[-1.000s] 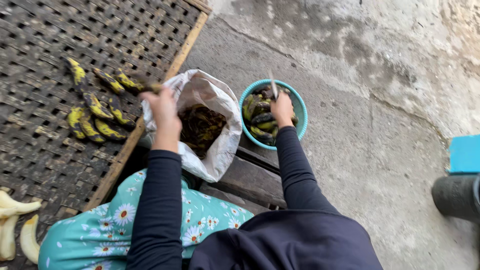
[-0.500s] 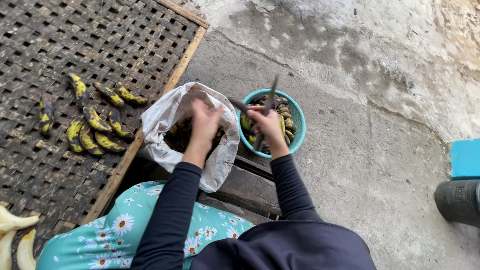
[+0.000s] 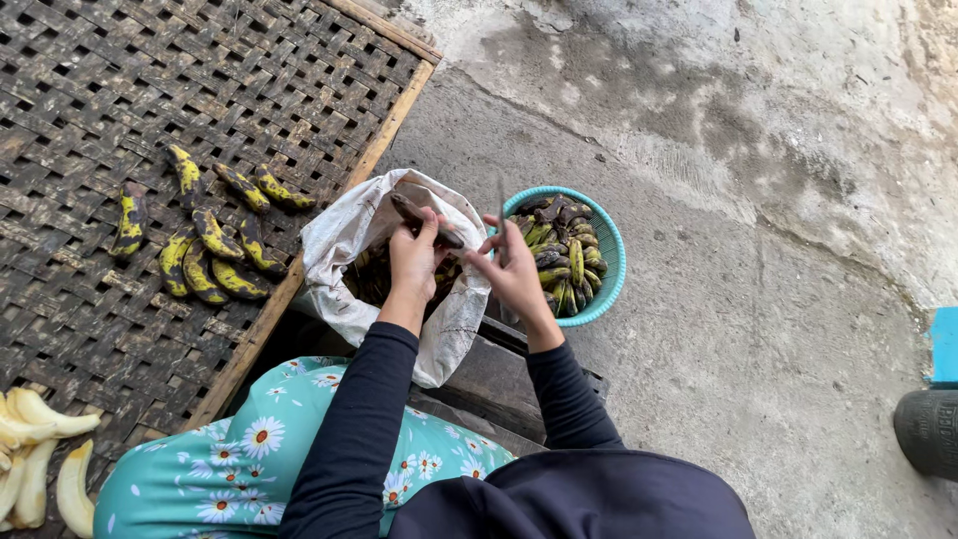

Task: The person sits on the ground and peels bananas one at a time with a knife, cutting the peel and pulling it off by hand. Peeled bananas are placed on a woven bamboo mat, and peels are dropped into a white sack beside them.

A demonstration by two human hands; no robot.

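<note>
From the head view we see our left hand (image 3: pixel 414 258) with fingers clamped on a dark banana (image 3: pixel 424 220) above the white sack (image 3: pixel 349 240), our right hand (image 3: pixel 514 274) gripping a knife (image 3: pixel 501 205) just beside it, the teal bowl (image 3: pixel 611 255) of bananas beyond those fingers.

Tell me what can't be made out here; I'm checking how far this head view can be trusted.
- Sack contents: dark, shaded by its folded rim and the left hand.
- Knife in the right hand: thin and blurred, handle covered by fingers.
- Lower bananas in the basket: buried under the top ones.
- Peeled bananas: cut by the left edge.
- Dark round thing: cut by the right edge.
</note>
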